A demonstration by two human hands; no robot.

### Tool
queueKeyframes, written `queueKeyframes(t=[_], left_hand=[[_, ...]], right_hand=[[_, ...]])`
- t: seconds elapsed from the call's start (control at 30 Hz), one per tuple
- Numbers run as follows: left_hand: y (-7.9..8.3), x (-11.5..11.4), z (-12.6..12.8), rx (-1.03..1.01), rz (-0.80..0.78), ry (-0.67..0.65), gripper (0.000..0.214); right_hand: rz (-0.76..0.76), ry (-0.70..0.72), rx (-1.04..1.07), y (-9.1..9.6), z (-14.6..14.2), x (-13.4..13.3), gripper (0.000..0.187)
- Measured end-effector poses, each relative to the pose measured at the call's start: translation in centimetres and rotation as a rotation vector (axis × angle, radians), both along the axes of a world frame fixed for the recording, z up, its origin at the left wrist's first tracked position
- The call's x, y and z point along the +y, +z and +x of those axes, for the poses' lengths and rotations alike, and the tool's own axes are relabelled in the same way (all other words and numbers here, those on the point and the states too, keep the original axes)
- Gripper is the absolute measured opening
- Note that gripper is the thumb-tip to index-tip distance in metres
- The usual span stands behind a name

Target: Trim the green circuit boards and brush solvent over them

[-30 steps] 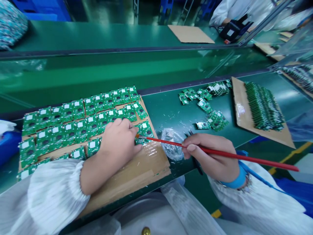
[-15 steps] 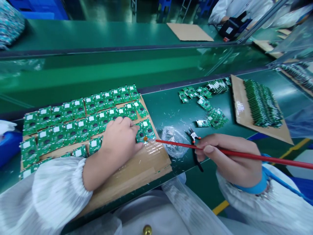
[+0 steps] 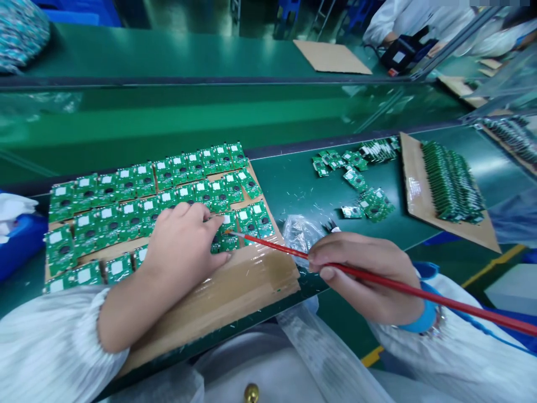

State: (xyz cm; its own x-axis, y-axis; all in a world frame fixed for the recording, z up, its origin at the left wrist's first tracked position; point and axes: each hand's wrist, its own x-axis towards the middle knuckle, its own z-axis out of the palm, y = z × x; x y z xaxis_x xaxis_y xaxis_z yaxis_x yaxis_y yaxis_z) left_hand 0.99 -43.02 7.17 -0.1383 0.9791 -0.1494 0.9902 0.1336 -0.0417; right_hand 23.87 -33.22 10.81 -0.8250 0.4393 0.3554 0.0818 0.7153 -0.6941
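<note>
The right hand (image 3: 364,274) closes on a red brush (image 3: 277,247), its handle slanting left, tip at a board (image 3: 229,240) beside the open left hand (image 3: 184,252).

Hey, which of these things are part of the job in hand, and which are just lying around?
In use:
left hand, pressing on green circuit boards
cardboard sheet under those boards
right hand
red-handled brush, its tip at a board

Seemingly lying about:
plastic bag
pliers, mostly hidden
loose boards
stacked boards
</note>
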Motion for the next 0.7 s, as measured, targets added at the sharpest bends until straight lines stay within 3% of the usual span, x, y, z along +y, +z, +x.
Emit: queueKeyframes(t=[0.17, 0.43, 0.7], left_hand=[[-0.6, 0.4, 0.2, -0.026, 0.024, -0.011, 0.048], [-1.1, 0.3, 0.0, -0.038, 0.045, -0.037, 0.043], [-0.9, 0.4, 0.1, -0.044, 0.03, -0.029, 0.043]], right_hand=[[0.077, 0.024, -0.032, 0.0, -0.6, -0.5, 0.018], [0.067, 0.125, -0.113, 0.1, 0.1, -1.0, 0.02], [0.098, 0.008, -0.099, 1.3, 1.1, -1.2, 0.022]])
